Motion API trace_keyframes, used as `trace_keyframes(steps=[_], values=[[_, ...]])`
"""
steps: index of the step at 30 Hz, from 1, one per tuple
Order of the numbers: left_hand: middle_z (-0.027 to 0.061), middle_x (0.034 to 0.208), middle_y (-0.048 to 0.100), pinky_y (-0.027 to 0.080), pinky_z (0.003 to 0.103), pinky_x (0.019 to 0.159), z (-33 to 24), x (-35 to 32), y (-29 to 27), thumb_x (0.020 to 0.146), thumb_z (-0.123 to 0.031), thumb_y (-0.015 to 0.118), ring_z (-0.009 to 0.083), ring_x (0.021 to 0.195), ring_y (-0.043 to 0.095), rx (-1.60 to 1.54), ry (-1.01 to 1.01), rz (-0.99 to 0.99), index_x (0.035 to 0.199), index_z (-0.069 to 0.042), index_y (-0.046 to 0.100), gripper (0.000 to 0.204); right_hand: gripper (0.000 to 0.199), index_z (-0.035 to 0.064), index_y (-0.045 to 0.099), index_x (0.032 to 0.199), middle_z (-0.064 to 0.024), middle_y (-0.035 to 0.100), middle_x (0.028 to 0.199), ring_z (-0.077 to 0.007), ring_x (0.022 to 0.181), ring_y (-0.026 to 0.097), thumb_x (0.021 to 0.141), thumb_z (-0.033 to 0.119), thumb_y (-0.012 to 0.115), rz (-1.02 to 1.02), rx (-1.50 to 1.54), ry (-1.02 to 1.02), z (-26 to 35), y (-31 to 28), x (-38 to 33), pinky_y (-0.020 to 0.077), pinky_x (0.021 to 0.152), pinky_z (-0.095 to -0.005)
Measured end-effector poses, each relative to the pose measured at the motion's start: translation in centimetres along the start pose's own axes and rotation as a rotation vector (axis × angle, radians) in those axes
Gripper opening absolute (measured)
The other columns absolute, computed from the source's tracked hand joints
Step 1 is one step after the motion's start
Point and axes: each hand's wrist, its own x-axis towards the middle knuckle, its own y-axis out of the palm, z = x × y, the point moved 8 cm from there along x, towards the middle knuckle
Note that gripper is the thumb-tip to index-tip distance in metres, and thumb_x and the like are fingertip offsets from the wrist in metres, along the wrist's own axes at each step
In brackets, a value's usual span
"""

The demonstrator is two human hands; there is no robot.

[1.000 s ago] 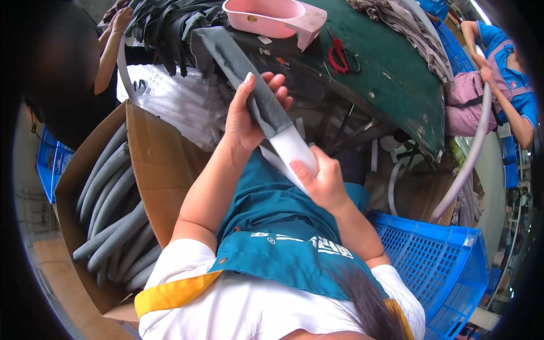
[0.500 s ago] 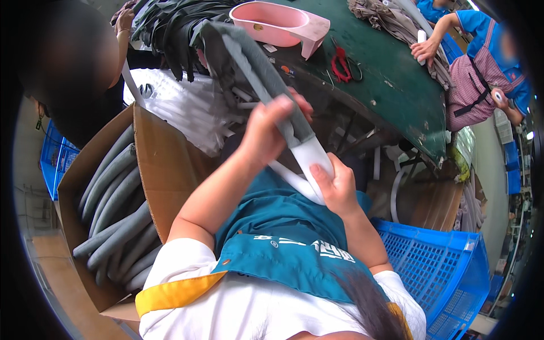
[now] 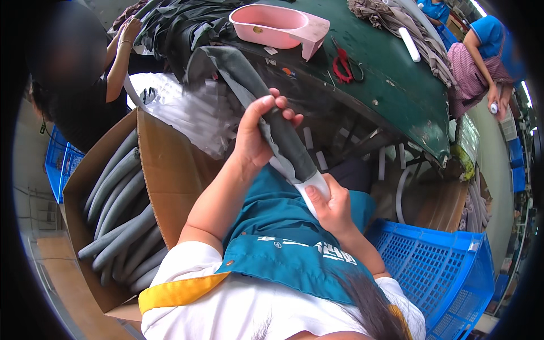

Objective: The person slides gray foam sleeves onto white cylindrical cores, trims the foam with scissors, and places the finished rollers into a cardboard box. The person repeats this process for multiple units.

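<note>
My left hand [image 3: 255, 131] is wrapped round a dark grey fabric sleeve [image 3: 293, 148], which is pulled over one end of a white foam tube [image 3: 317, 182]. Below it, my right hand [image 3: 333, 211] grips the bare white part of the tube, thumb on top. Beyond my left hand the sleeve's far part arches up and droops towards the table edge. The tube's length inside the sleeve is hidden, and its lower end passes out of sight behind my right hand.
A cardboard box [image 3: 170, 170] of grey covered tubes stands at my left, a blue crate [image 3: 447, 249] at my right. On the green table [image 3: 391, 85] are dark sleeves [image 3: 170, 34], a pink basin [image 3: 275, 35] and red scissors [image 3: 341, 65]. Two people work nearby.
The sleeve has slid further down the tube, covering more white. My left hand has moved slightly down and left, my right slightly down. The right-hand co-worker has let go of a white tube.
</note>
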Motion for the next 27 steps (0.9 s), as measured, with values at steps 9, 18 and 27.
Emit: trace_keyframes(steps=[9,18,27], values=[[0.0062,0.094,0.064,0.052,0.042,0.091,-7.1,2.0,2.2,0.087,-0.034,0.064,0.0213,0.088,0.063,0.044,0.128,0.014,0.114,-0.003,0.055,0.042,0.035,-0.0014,0.062,0.100,-0.0126,0.067,0.077,-0.0210,0.067,0.066,0.092,0.033,0.064,0.037,-0.001,-0.007,0.3,-0.6,-1.5,0.0499,0.060,-0.0294],[0.0060,0.094,0.060,0.047,0.052,0.098,1.1,0.0,-1.6,0.090,-0.029,0.059,0.0228,0.087,0.063,0.101,-0.125,-0.050,0.111,-0.012,0.055,0.028,0.036,-0.0022,0.061,0.105,-0.0153,0.068,0.075,-0.0265,0.065,0.069,0.091,0.031,0.065,-0.028,0.018,-0.053,-0.4,-0.4,-1.2,0.0523,0.058,-0.0317],[0.0062,0.084,0.060,0.052,0.046,0.093,-5.9,2.6,0.9,0.087,-0.027,0.061,0.0188,0.077,0.062,0.152,0.047,0.034,0.108,0.000,0.053,0.035,0.034,0.0010,0.063,0.107,-0.0168,0.069,0.078,-0.0283,0.065,0.070,0.088,0.029,0.068,0.044,0.006,-0.058,-0.8,0.6,-2.5,0.0532,0.057,-0.0322]])
